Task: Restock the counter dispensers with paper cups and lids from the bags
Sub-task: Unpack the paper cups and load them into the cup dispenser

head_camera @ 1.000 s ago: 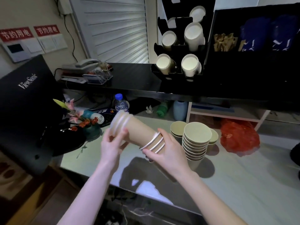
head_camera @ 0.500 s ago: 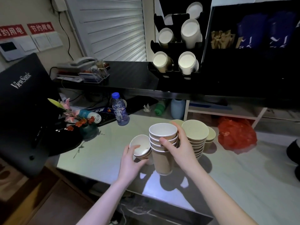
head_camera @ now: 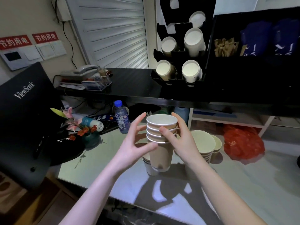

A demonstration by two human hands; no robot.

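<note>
The step in hand looks like gathering loose paper cups into 1 stack before loading. The stack of kraft paper cups (head_camera: 159, 140) stands upright in front of the person, mouths up, its long axis vertical. At least 4 white rims show at the top, nested close.

The right hand (head_camera: 181, 140) is closed around the upper rims, thumb across the front and fingers curled behind. The left hand (head_camera: 134, 143) is spread, fingers apart; its thumb touches the lowest rim, while the other fingers seem to stand just off the cups. The stack's base is near the desk (head_camera: 243, 184), just over a shorter pile of cups (head_camera: 146, 161) that sits behind and to the left of it. Whether the base rests on the desk or is held just clear, I cannot tell.

A second cup stack (head_camera: 204, 143) stands just beside the right wrist, with a red plastic bag (head_camera: 241, 143) further right.

The cup dispenser (head_camera: 180, 62) sits on the raised shelf above, its tubes angled forward with cup mouths facing out. So the next move probably calls for a firm 2-handed hold, a lift to the shelf, and tipping the stack from vertical toward that slope, base first into a tube with room left.
</note>
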